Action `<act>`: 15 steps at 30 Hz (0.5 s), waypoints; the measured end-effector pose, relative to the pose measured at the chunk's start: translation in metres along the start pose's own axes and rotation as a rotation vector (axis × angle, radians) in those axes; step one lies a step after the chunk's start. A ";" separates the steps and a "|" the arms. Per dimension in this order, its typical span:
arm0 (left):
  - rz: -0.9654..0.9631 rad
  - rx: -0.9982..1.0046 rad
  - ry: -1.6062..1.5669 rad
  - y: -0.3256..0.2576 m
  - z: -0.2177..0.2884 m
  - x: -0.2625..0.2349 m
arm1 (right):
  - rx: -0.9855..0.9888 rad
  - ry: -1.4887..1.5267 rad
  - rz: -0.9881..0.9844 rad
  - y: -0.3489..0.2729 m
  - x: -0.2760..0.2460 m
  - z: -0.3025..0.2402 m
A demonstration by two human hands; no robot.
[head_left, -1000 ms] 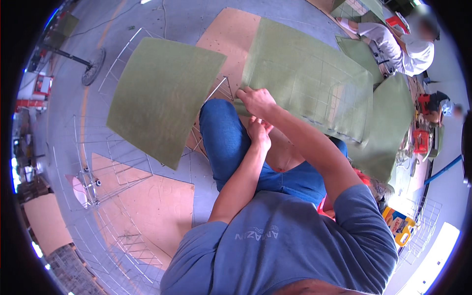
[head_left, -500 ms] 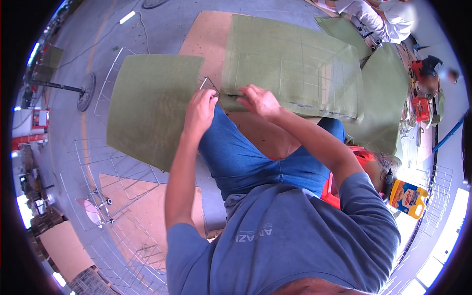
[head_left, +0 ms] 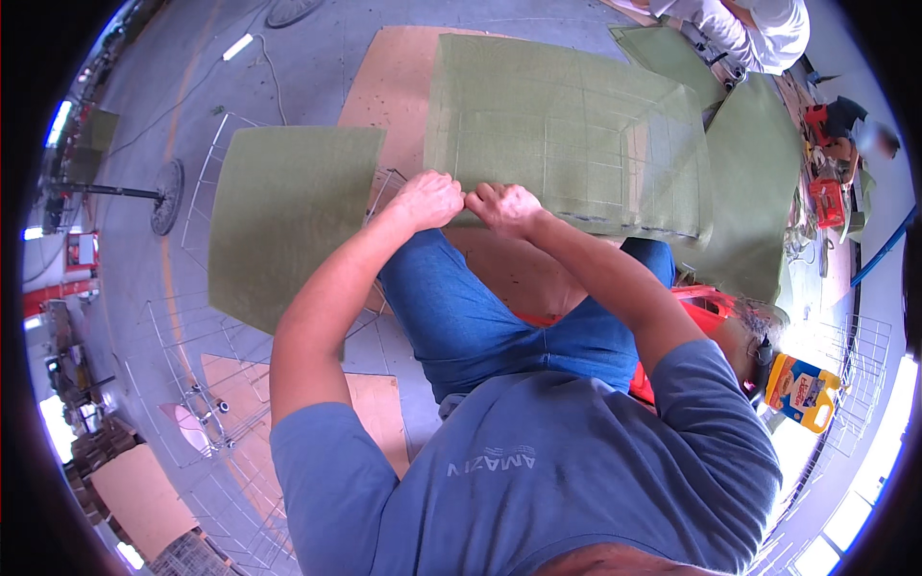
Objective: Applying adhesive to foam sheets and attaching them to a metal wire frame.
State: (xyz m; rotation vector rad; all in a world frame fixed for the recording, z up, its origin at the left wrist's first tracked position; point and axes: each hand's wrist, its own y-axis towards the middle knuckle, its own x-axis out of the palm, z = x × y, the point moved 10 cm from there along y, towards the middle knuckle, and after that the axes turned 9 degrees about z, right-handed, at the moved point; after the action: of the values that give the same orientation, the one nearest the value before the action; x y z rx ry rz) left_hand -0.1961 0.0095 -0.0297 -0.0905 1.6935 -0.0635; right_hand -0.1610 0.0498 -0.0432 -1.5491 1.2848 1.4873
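Note:
A large green mesh sheet (head_left: pixel 567 125) lies over a wire grid frame in front of my knees, with the grid showing through. My left hand (head_left: pixel 429 199) and my right hand (head_left: pixel 504 205) meet at its near edge, close to the left corner. Both are closed in a pinch, knuckles up, nearly touching each other. Their fingertips are hidden, so what they pinch does not show. Dark spots run along the sheet's near edge to the right of my right hand. A second green mesh piece (head_left: pixel 288 216) lies left of my left arm, over another wire frame.
Brown board (head_left: pixel 379 82) lies under the mesh. Wire frames (head_left: pixel 226 336) stand at left. A red stool (head_left: pixel 696 307) and a yellow-and-blue jug (head_left: pixel 802 392) are at right. More green mesh (head_left: pixel 754 182) lies far right, near a person (head_left: pixel 768 34) in white.
My hands have come together at the mesh's near edge; before, they were apart with a gap between them. My left hand moved right and its fingers closed. My right hand closed and lowered slightly.

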 end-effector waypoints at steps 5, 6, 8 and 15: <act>0.113 -0.090 -0.026 -0.007 -0.003 0.003 | 0.013 0.089 0.202 -0.018 -0.036 0.000; 0.119 -0.106 -0.076 -0.010 -0.005 0.005 | 0.047 0.174 0.316 -0.025 -0.054 0.004; 0.132 -0.120 -0.115 -0.002 -0.006 -0.012 | 0.151 0.129 0.142 -0.033 -0.053 0.029; -0.120 -0.197 -0.256 0.023 -0.004 -0.009 | 0.053 0.090 -0.351 -0.009 -0.014 0.019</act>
State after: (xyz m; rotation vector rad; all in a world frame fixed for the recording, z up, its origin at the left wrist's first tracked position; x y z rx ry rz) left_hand -0.1993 0.0331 -0.0221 -0.3345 1.4338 0.0250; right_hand -0.1575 0.0732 -0.0341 -1.7196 1.0252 1.1653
